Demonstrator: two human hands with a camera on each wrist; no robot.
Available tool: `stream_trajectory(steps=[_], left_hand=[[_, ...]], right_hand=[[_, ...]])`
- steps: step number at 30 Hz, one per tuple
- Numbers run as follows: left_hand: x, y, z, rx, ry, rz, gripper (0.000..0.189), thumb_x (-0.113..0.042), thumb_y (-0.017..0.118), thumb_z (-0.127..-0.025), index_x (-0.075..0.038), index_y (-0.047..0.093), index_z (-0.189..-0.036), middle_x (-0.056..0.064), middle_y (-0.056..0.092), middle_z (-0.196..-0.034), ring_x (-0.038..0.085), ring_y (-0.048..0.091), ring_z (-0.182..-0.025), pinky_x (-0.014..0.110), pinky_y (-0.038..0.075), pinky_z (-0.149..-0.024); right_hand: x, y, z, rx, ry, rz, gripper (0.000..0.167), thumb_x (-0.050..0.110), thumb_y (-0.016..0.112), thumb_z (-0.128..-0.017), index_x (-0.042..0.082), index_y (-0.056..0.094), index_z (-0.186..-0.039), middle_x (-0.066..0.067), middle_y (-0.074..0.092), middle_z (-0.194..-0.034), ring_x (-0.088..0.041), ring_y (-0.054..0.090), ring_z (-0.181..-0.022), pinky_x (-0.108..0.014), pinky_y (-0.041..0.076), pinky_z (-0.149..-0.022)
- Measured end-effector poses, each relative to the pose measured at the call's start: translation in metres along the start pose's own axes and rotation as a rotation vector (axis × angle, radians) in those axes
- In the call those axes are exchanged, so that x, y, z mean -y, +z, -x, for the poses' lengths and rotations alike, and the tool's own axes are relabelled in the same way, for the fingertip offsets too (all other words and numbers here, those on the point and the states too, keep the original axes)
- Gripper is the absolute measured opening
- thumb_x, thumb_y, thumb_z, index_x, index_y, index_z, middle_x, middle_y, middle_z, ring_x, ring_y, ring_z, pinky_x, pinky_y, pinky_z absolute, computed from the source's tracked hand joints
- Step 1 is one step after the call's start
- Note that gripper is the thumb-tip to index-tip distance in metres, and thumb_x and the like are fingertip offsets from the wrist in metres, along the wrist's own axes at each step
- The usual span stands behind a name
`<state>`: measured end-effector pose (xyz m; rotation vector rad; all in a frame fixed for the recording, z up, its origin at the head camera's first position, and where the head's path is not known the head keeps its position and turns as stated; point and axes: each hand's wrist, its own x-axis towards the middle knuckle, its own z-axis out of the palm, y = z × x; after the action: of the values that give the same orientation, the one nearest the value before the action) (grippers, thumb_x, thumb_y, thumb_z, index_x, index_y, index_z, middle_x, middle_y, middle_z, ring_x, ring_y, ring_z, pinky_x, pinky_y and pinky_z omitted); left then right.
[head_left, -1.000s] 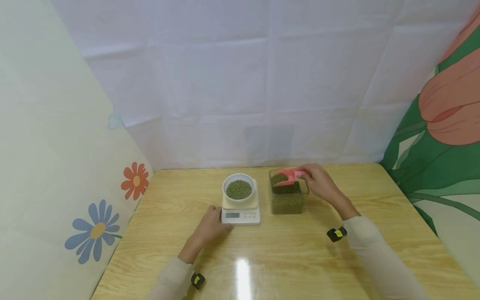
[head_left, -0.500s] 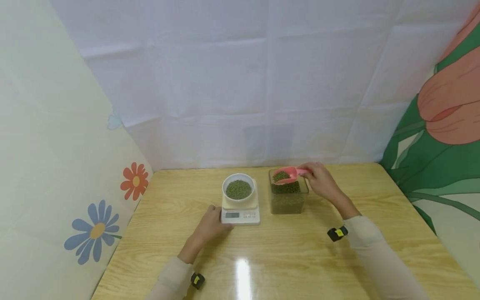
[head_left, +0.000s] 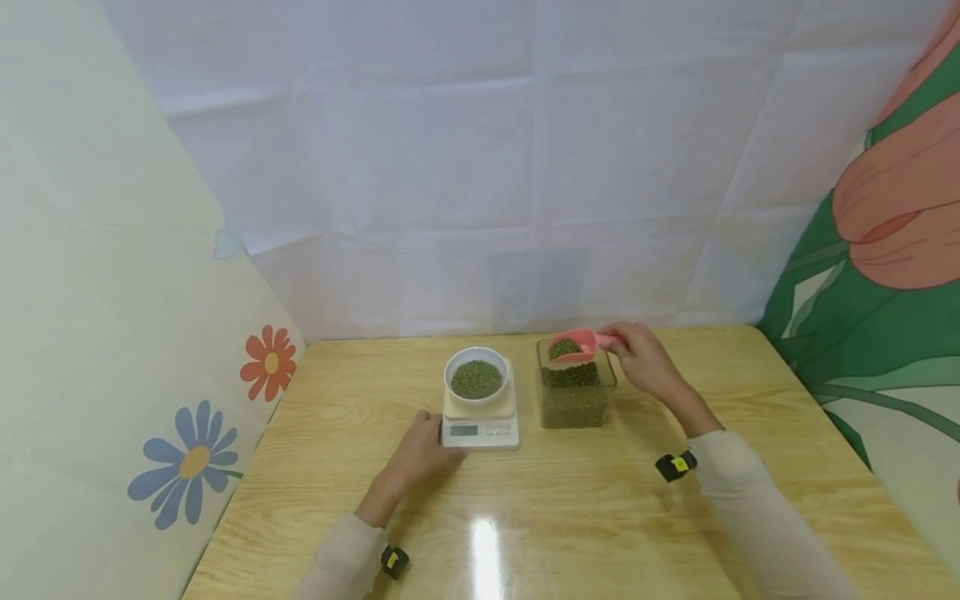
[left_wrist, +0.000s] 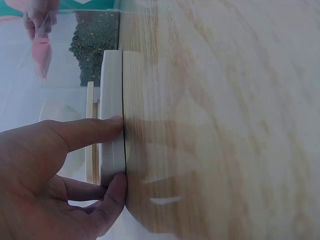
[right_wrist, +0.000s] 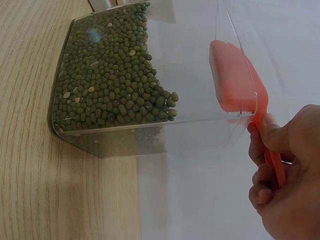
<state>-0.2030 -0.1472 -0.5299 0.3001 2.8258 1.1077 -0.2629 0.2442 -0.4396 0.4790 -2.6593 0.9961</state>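
In the head view, my left hand (head_left: 422,446) grips the near left corner of a white kitchen scale (head_left: 517,433), thumb along the front edge and fingers at the side. On the scale's platform stands a white bowl (head_left: 477,354) partly filled with green mung beans (head_left: 477,380). To its right is a clear square container (head_left: 573,410), also holding mung beans (right_wrist: 110,70). My right hand (head_left: 641,358) holds a pink scoop (head_left: 589,340) by its handle. The scoop carries a heap of beans and is above the bean level, within the container's upper part or over its opening.
Both scale and container rest on a light wood-patterned table (head_left: 570,508). A white cloth backdrop (head_left: 420,167) rises behind the table's far edge. Flower-patterned panels (head_left: 90,292) stand at the left and right sides.
My right hand has raised the bean-filled scoop slightly and moved it a little to the right. The left hand, scale and bowl hold their places.
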Motion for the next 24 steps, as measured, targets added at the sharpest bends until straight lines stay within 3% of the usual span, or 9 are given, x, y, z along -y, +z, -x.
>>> stream_trajectory(steps=[10,24], left_hand=[[0.001,0.001,0.0,0.001,-0.012,-0.001,0.057,-0.019,0.092,-0.079,0.003,0.07,-0.128,0.011,0.057,-0.105,0.02,0.053,-0.091,0.037,0.056,-0.082],[0.003,0.002,-0.001,0.002,-0.013,-0.006,0.061,-0.02,0.091,-0.08,0.005,0.068,-0.131,0.012,0.058,-0.107,0.021,0.054,-0.092,0.039,0.057,-0.084]], right_hand=[[0.0,-0.001,-0.003,-0.029,-0.029,-0.011,0.025,0.009,0.06,-0.107,-0.009,0.071,-0.12,-0.026,0.07,-0.106,-0.041,0.059,-0.103,-0.057,0.048,-0.092],[0.01,0.004,-0.011,-0.059,-0.058,-0.038,0.022,0.006,0.062,-0.105,-0.01,0.072,-0.118,-0.023,0.07,-0.097,-0.035,0.056,-0.091,-0.047,0.045,-0.085]])
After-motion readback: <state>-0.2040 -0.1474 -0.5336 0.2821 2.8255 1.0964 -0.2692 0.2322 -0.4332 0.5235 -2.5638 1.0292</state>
